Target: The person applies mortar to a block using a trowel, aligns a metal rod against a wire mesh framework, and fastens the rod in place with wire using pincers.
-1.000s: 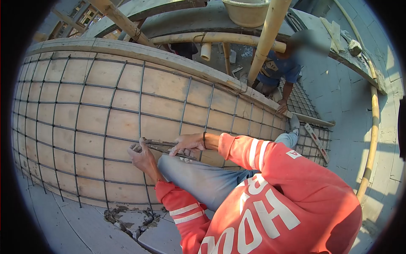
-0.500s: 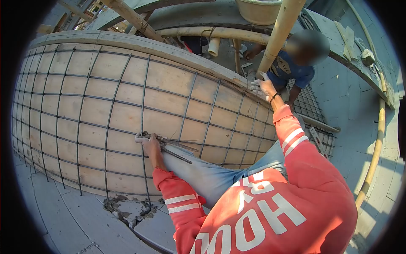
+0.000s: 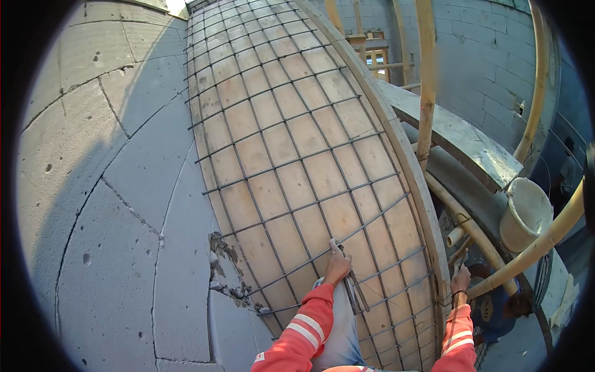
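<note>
A grid of steel reinforcing bars [image 3: 300,159] lies over the curved plywood formwork [image 3: 273,115]. My left hand [image 3: 338,268] is closed at a bar crossing low in the middle of the grid. From it, the two long, dark handles of what look like pincers [image 3: 356,291] point down and to the right, with thin wires beside them. My right hand [image 3: 460,282] is raised beyond the formwork's right edge board [image 3: 406,158], beside a bamboo pole. Its fingers are curled, and what they hold cannot be made out.
Bamboo poles [image 3: 426,74] stand along the right side. A white bucket [image 3: 527,214] sits on the scaffold. Another person in a blue shirt [image 3: 494,317] is below at lower right. Light concrete blocks [image 3: 180,248] lie left, with broken mortar [image 3: 229,266] at the formwork edge.
My view has swung left along the formwork, showing more of the grid and the block surface. My left hand stays near a bar crossing with the pincers; my right hand has moved off the edge board.
</note>
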A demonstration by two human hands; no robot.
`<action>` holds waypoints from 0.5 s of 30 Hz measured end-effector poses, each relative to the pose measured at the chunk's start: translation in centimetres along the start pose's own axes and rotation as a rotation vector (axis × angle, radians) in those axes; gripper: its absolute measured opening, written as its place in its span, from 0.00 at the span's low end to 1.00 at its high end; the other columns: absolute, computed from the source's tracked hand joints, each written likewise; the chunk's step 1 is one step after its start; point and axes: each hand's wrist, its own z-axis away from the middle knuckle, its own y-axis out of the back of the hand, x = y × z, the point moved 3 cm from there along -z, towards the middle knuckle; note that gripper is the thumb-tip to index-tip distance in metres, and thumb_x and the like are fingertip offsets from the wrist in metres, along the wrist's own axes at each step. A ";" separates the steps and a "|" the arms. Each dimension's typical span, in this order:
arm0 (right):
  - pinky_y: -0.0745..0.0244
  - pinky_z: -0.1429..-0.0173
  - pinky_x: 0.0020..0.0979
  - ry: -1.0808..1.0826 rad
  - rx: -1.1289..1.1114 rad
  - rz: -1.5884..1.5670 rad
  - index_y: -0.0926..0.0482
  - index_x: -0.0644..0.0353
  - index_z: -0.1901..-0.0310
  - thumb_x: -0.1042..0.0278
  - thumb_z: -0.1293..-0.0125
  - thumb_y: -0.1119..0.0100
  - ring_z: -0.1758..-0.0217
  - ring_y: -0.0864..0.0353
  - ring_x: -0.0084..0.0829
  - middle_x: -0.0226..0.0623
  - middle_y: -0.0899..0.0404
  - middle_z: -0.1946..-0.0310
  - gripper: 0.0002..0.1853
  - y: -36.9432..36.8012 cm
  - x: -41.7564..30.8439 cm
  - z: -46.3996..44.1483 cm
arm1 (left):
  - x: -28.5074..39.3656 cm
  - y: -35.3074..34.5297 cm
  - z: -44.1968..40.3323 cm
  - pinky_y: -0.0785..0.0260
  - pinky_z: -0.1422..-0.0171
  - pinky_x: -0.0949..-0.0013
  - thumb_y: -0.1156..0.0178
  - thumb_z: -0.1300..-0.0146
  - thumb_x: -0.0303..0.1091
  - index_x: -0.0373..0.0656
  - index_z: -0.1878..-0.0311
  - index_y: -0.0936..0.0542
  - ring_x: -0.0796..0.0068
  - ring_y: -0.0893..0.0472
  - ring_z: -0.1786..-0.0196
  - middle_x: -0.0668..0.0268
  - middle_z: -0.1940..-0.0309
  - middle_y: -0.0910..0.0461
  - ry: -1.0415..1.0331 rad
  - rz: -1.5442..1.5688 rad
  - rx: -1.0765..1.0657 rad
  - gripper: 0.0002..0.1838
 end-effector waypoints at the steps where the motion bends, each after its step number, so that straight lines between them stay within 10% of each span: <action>1: 0.28 0.51 0.57 -0.025 -0.011 0.011 0.21 0.66 0.54 0.62 0.26 0.46 0.53 0.21 0.61 0.57 0.21 0.61 0.14 0.2 0.4 0.3 | 0.3 0.0 0.3 0.28 0.39 0.42 0.41 0.36 0.30 0.44 0.29 0.51 0.29 0.19 0.47 0.32 0.46 0.22 0.032 -0.001 -0.061 0.37; 9: 0.31 0.57 0.47 0.245 0.180 -0.220 0.26 0.72 0.60 0.67 0.26 0.44 0.59 0.25 0.52 0.49 0.32 0.61 0.13 15.2 -10.7 0.6 | -1.0 -0.6 -0.3 0.28 0.40 0.42 0.40 0.38 0.30 0.46 0.30 0.49 0.33 0.18 0.48 0.33 0.48 0.21 -0.031 -0.010 -0.002 0.37; 15: 0.37 0.67 0.40 0.556 0.357 -0.095 0.24 0.71 0.50 0.64 0.21 0.51 0.77 0.29 0.37 0.37 0.27 0.80 0.15 28.8 -27.1 -1.2 | -1.9 -1.5 -0.7 0.28 0.42 0.39 0.45 0.39 0.28 0.45 0.27 0.50 0.28 0.18 0.52 0.30 0.54 0.21 -0.115 0.002 0.029 0.39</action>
